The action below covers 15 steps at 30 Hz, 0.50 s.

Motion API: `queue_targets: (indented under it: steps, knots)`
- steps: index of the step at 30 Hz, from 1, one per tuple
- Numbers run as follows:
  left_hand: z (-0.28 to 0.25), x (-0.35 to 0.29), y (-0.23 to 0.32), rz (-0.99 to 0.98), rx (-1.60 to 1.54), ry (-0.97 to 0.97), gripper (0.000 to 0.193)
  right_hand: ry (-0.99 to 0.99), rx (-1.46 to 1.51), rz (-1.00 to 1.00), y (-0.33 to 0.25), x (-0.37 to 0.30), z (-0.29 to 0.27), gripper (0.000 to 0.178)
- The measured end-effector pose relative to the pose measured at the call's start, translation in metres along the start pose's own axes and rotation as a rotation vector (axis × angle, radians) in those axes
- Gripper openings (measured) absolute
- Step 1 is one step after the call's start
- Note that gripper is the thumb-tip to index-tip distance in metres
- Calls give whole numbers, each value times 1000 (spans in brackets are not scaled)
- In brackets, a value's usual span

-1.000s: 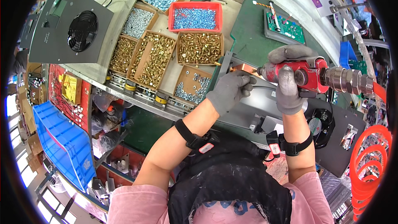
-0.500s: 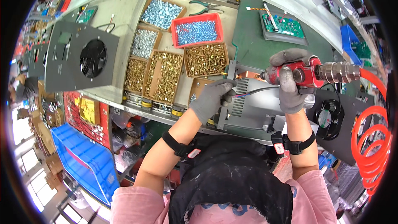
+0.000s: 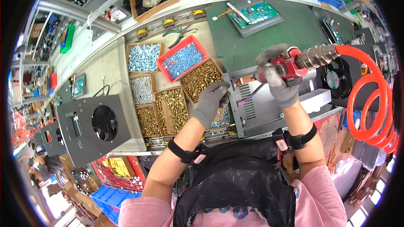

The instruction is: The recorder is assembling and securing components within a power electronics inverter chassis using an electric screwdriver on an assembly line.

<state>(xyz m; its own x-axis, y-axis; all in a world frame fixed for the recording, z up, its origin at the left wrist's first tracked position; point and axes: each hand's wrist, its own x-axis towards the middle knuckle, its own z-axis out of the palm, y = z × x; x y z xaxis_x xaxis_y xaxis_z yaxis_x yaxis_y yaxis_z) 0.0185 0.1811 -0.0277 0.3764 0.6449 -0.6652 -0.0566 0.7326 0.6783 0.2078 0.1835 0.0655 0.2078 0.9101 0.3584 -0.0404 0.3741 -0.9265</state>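
My right hand [image 3: 278, 85], in a grey glove, is wrapped round a red air-powered driver [image 3: 290, 66]. The driver's nose points left, over the copper-coloured piece [image 3: 244, 80] at the far side of a grey metal housing [image 3: 263, 109]. Just left of the housing's end plate is my gloved left hand [image 3: 210, 103], its fingers curled together. Whatever they may hold is hidden. Below that hand lie a cardboard box of brass-coloured screws [image 3: 197, 80] and a smaller box of silver nuts [image 3: 221, 118]. Dark and coloured wires [image 3: 252, 96] lie across the slotted part of the housing.
An orange-red coiled hose [image 3: 351, 96] runs from the driver down the right side. Left of the hands stand a red tray of bluish screws [image 3: 202, 46] and more screw boxes [image 3: 145, 56]. Pliers [image 3: 176, 37], a green circuit board [image 3: 256, 14] and a grey fan panel [image 3: 90, 122] lie around.
The whole view has swung, so the bench sits differently in it. My left hand has drawn slightly left off the housing's end plate. My right hand keeps hold of the driver.
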Motion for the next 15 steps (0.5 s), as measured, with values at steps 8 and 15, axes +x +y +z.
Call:
queue_targets:
  steps: [8, 15]
  knots:
    - [32, 29, -17, 563, 1153, 415, 65, 315, -137, -124, -85, -28, -66, 52]
    - [27, 48, -25, 410, 1093, 422, 79, 591, -560, 355, -97, -180, -277, 48]
